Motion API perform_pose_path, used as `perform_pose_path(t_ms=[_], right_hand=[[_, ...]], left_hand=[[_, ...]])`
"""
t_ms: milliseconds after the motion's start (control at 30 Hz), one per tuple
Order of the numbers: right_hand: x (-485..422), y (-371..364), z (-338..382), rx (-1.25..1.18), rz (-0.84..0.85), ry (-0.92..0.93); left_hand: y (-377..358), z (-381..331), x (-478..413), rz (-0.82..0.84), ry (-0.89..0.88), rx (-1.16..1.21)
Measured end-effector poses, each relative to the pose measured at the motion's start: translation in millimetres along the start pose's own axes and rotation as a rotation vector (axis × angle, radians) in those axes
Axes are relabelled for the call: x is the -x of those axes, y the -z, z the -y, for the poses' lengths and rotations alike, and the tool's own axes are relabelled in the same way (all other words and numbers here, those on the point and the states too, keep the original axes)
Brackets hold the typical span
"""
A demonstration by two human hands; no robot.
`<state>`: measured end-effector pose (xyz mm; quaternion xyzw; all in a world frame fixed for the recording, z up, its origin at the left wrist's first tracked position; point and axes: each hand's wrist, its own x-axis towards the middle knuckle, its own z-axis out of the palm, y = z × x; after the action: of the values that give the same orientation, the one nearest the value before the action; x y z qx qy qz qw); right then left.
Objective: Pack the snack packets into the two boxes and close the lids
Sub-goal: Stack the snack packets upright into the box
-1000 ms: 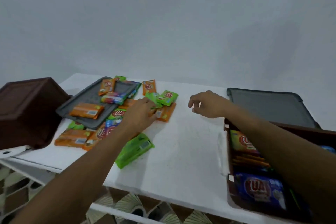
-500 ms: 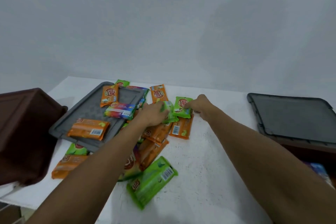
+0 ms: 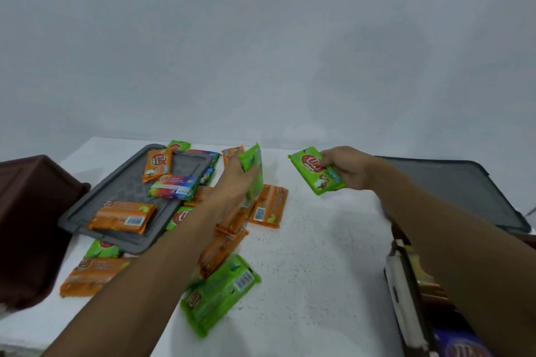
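**Head view: both hands hold green packets over a scattered pile**

A person's left hand [image 3: 236, 185] grips a green packet [image 3: 253, 164], fingers curled round it, and holds it on edge above the loose packets [image 3: 268, 207] spread over the middle of the white worktop [image 3: 319, 246]. The right hand [image 3: 346, 169] pinches a second green packet [image 3: 314, 172] by its right end, label up, to the right of the pile and apart from the first. Two orange packets and a rainbow-striped one [image 3: 174, 187] lie on a grey lid [image 3: 116, 188] at the left, with more orange and green packets tucked beside and partly under it. A large green packet [image 3: 220, 293] lies nearest the onlooker, barcode up. A dark brown box [image 3: 32, 211] stands at the left edge; its inside cannot be seen. At the right edge an open box [image 3: 404, 290] already has packets in it, and a second grey lid [image 3: 452, 185] sits just behind it.
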<state>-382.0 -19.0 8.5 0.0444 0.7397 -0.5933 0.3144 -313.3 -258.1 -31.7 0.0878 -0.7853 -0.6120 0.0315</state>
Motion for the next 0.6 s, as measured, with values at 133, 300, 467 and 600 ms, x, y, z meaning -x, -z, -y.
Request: perform_pose_path(t_ms=[133, 300, 467, 600], right_hand=[[44.5, 29.4, -1.1, -0.024, 0.083, 0.041], [116.7, 75.7, -23.7, -0.022, 0.079, 0.17], [177.7, 123.4, -67.0, -0.072, -0.019, 0.207], [214.9, 158.6, -103.7, -0.046, -0.1, 0.2]], left_hand=[[-25.7, -25.4, 31.1, 0.082, 0.095, 0.402], [-67.1, -80.1, 79.7, 0.244, 0.251, 0.515], [-114.2, -114.1, 122.7, 0.346, 0.031, 0.352], [-156.4, -127.9, 156.1, 0.295, -0.088, 0.22]])
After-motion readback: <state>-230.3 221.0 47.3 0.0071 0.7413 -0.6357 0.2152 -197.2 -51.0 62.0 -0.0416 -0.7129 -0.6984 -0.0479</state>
